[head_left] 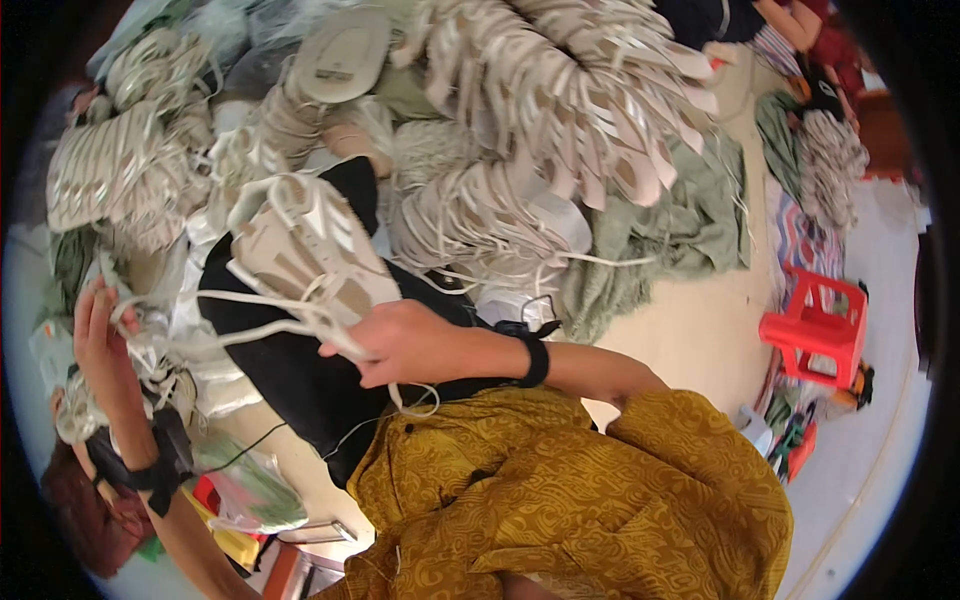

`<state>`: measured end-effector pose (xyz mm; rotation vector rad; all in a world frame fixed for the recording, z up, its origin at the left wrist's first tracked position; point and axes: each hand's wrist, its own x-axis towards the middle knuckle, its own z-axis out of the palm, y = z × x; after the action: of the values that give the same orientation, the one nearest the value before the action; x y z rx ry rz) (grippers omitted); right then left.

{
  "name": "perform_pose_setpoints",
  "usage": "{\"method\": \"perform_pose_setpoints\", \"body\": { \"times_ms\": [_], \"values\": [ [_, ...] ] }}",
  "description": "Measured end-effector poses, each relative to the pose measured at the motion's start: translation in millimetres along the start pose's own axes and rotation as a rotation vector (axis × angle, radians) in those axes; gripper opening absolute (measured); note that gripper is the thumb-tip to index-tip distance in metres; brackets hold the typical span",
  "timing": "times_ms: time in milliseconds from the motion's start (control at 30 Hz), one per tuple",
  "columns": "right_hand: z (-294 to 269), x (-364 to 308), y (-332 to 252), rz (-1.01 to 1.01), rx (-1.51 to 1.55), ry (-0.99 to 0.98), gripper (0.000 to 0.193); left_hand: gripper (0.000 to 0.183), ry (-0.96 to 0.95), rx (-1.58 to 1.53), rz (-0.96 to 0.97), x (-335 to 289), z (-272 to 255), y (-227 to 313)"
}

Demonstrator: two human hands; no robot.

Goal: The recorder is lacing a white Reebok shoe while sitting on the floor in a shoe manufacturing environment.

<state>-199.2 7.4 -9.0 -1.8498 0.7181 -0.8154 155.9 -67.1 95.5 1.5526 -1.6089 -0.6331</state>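
Note:
A beige and white shoe upper (300, 240) lies on black cloth (280, 390) over my lap. My right hand (410, 340) is closed round its near end, thumb and fingers pinching it by the lace holes. Long white shoelaces (250, 325) run from the upper toward the left, slack and slightly blurred. Out at the far left, my left hand (105, 340) is raised with its fingers curled at the laces' outer ends. A loop of lace hangs below my right hand.
Bundled stacks of similar uppers (540, 100) fill the far side, with more tied bundles (110, 175) at the far left. Green cloth (670, 230) lies on the floor to the right, near a red plastic stool (817, 325). Another person's arm (790, 25) shows at top right.

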Motion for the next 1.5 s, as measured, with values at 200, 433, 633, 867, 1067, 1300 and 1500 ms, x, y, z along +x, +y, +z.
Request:
{"method": "perform_pose_setpoints", "body": {
  "times_ms": [200,433,633,867,1067,1300,1500],
  "values": [
    [-19,6,0,0.326,0.868,0.130,0.054,0.033,0.291,-0.339,0.051,40,-19,13],
    [-20,28,12,0.338,0.919,0.325,0.046,0.037,0.263,-0.274,-0.081,46,0,-50],
    [-15,23,22,0.475,0.335,0.156,0.062,0.047,0.170,-0.173,-0.257,9,22,-57],
    [-7,26,30,0.507,0.553,0.094,0.038,0.042,0.186,-0.263,-0.579,-105,-11,-108],
    [-14,35,27,0.533,0.301,0.084,0.033,0.033,0.198,-0.442,-0.858,-249,10,-148],
    [-13,36,32,0.518,0.333,0.166,0.036,0.030,0.162,-0.467,-1.296,-398,67,-192],
    [-15,43,33,0.618,0.301,0.167,0.026,0.026,0.196,-0.205,-1.208,-396,138,-230]
  ]
}}
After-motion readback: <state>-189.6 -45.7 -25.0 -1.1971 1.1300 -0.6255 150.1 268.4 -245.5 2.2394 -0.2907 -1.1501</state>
